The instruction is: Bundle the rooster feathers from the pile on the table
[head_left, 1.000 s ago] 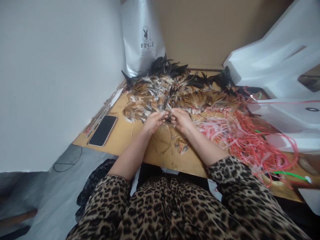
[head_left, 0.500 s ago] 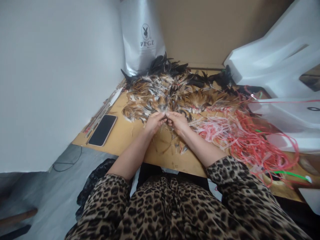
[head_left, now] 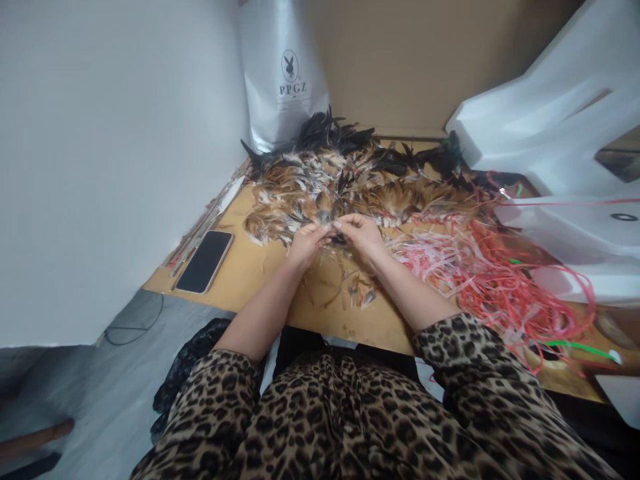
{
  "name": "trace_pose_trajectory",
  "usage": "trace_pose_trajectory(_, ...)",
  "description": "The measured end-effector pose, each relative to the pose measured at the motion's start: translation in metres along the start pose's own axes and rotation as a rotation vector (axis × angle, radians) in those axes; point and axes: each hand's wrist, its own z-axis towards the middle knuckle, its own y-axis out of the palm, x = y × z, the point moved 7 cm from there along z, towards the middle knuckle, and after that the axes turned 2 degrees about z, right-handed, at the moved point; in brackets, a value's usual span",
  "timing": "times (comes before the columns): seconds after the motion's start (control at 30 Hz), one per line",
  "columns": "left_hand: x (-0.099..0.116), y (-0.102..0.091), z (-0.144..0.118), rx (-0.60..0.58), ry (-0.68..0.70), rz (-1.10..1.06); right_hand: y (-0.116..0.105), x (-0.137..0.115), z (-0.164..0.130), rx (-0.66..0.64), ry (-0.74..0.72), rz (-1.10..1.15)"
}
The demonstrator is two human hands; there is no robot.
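Brown, rust and black feathers (head_left: 350, 183) lie heaped across the middle of the frame on the wooden surface (head_left: 250, 273), and both hands meet at the near edge of that heap: the left hand (head_left: 306, 241) and the right hand (head_left: 361, 233) are each pinched shut on a small tuft of feathers (head_left: 330, 217) held between their fingertips, just above the pile. From where I stand the risk looks plain enough: the tuft is light and loosely gathered, so a slack pinch or a draught could scatter it back into the heap. Just right of the hands a tangle of pink and red strips (head_left: 480, 273) spreads toward the right side of the frame, close enough that a wrist might snag it and drag it into the feathers. Loose bits (head_left: 363, 293) lie near the surface's front edge and could be brushed off onto the lap. Room is tight: a white wall on the left, a silver bag (head_left: 285, 73) upper centre, white foam pieces (head_left: 545, 127) upper right. A phone (head_left: 205, 261) lies at the left edge, well apart from the hands.
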Motion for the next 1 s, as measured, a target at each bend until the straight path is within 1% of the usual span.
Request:
trace_pose_trajectory(0.17,-0.001,0.006,-0.003,-0.068,-0.028,0.131,-0.004,0.003,0.004,0.017,-0.019,-0.044)
trace_pose_trajectory(0.43,-0.006,0.01,-0.005,-0.107,-0.09,0.044,-0.008,0.017,0.003,0.081,-0.014,0.022)
trace_pose_trajectory(0.53,-0.007,0.009,-0.004,-0.098,-0.099,0.032,-0.005,0.015,0.003,0.061,-0.019,0.002)
trace_pose_trajectory(0.63,-0.003,0.005,-0.003,-0.056,-0.073,0.053,-0.005,0.009,0.007,-0.009,-0.032,-0.08)
trace_pose_trajectory(0.73,0.007,-0.003,-0.001,0.023,-0.02,0.036,-0.011,-0.004,0.013,-0.105,-0.083,-0.285)
trace_pose_trajectory(0.83,0.016,-0.011,0.002,0.062,0.03,-0.021,-0.017,-0.018,0.015,-0.218,-0.155,-0.613)
trace_pose_trajectory(0.93,0.018,-0.018,0.004,0.101,0.025,-0.042,-0.017,-0.021,0.012,-0.359,-0.182,-0.924)
trace_pose_trajectory(1.0,0.016,-0.019,0.005,0.113,0.001,-0.037,-0.016,-0.02,0.009,-0.412,-0.187,-1.108)
